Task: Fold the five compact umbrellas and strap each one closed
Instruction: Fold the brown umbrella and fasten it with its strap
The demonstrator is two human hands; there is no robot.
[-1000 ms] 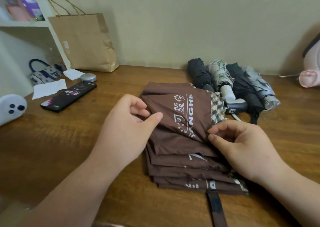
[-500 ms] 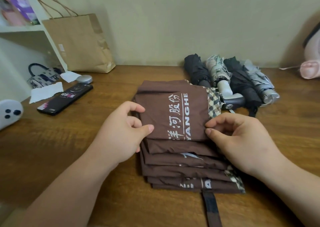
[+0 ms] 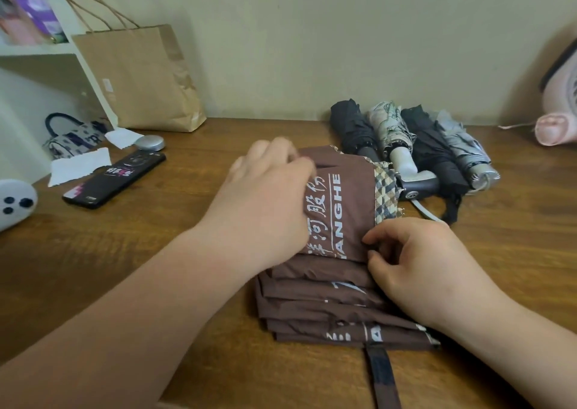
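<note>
A brown umbrella with white lettering and a checked trim lies on the wooden table, its panels stacked in flat pleats. Its dark strap trails toward the near edge. My left hand lies flat across the top panel, fingers reaching to the far edge. My right hand pinches the right edge of the pleats with curled fingers. Behind, several folded umbrellas lie side by side against the wall, black, patterned and grey.
A brown paper bag stands at the back left by a white shelf. A black phone, paper slips, a small silver disc and a white device lie at the left. A pink object sits at far right.
My left hand has moved from the left edge of the folds up onto the top panel and flattened there. My right hand stays at the right edge.
</note>
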